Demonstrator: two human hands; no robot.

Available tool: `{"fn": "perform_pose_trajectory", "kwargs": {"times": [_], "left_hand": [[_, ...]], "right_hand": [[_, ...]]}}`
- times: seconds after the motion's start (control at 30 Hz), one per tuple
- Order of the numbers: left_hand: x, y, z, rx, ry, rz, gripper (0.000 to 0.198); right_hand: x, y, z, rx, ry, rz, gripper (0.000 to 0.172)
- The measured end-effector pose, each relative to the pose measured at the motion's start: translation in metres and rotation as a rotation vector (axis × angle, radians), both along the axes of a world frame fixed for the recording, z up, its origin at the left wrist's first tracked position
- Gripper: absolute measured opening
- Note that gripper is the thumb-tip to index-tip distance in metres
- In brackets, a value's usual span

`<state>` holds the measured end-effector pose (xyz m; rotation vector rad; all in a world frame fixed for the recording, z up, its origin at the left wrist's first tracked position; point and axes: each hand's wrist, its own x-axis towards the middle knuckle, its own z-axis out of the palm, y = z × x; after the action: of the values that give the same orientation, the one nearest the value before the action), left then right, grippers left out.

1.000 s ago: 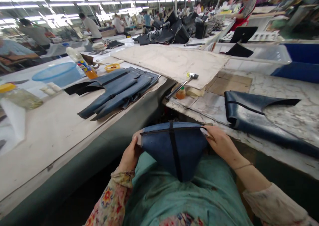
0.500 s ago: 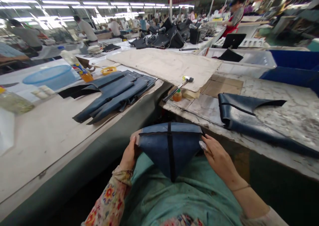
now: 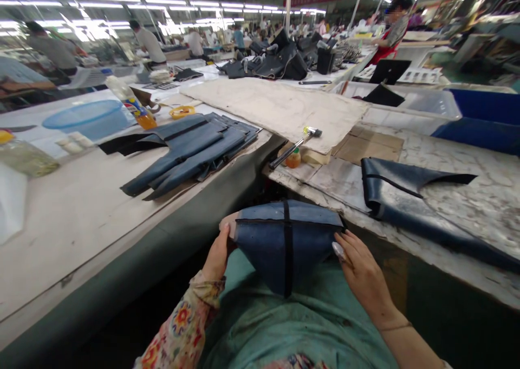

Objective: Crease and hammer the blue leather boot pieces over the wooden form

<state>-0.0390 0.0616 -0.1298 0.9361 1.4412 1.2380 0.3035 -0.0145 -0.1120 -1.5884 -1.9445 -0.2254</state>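
Over my lap, a dark blue leather piece with crossing black strips hangs between both hands, its lower corner pointing down. My left hand is closed on its left edge, fingers partly behind it. At the right edge, my right hand grips the same piece with thumb and fingers; something pale and shiny shows on the thumb. On the right table lies a separate curved blue leather piece. A stack of similar blue leather pieces rests on the left table.
A hammer and a small orange jar lie near the table corner. Further left are a bottle, a blue basin and a yellow tape roll. Plastic bins stand at the right; co-workers are behind.
The view has shifted slightly, so most things sit a little further right. Both hands still hold the leather piece, which looks slightly turned.
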Motion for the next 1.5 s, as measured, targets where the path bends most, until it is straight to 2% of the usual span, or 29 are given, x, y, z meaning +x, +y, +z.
{"fn": "perform_pose_trajectory", "kwargs": {"times": [0.07,0.13,0.33,0.57,0.77,0.9,1.0,1.1,1.23,1.37,1.5], "left_hand": [[0.015,-0.006,0.008,-0.074,-0.164,0.035,0.042],[0.025,-0.017,0.015,-0.124,-0.235,0.043,0.042],[0.032,-0.047,0.021,-0.143,-0.169,0.036,0.03],[0.034,-0.045,0.016,0.0,-0.065,0.069,0.031],[0.031,-0.046,0.021,0.029,-0.002,0.069,0.027],[0.031,-0.038,0.023,0.015,-0.005,0.091,0.027],[0.02,-0.029,0.023,0.027,-0.016,0.111,0.029],[0.0,-0.025,0.023,0.048,-0.003,0.134,0.031],[-0.023,-0.03,0.021,0.064,0.048,0.153,0.038],[-0.025,-0.037,0.018,0.057,0.059,0.178,0.041],[-0.018,-0.039,0.015,-0.032,-0.083,0.194,0.036]], "right_hand": [[0.009,0.002,-0.003,-0.018,0.048,0.008,0.039],[0.018,0.002,-0.005,-0.027,0.081,0.005,0.04],[0.034,0.0,-0.009,-0.072,0.078,-0.024,0.041],[0.036,-0.002,-0.006,-0.075,0.064,-0.033,0.041],[0.034,0.002,-0.002,-0.117,0.18,-0.074,0.043],[0.034,0.008,0.006,-0.149,0.263,-0.11,0.04],[0.026,0.007,0.009,-0.171,0.295,-0.079,0.037],[0.005,0.005,0.01,-0.226,0.351,-0.044,0.037],[-0.025,0.009,0.018,-0.361,0.552,-0.066,0.041],[-0.036,0.016,0.025,-0.423,0.715,-0.088,0.041],[-0.032,0.016,0.021,-0.324,0.82,-0.089,0.035]]}}
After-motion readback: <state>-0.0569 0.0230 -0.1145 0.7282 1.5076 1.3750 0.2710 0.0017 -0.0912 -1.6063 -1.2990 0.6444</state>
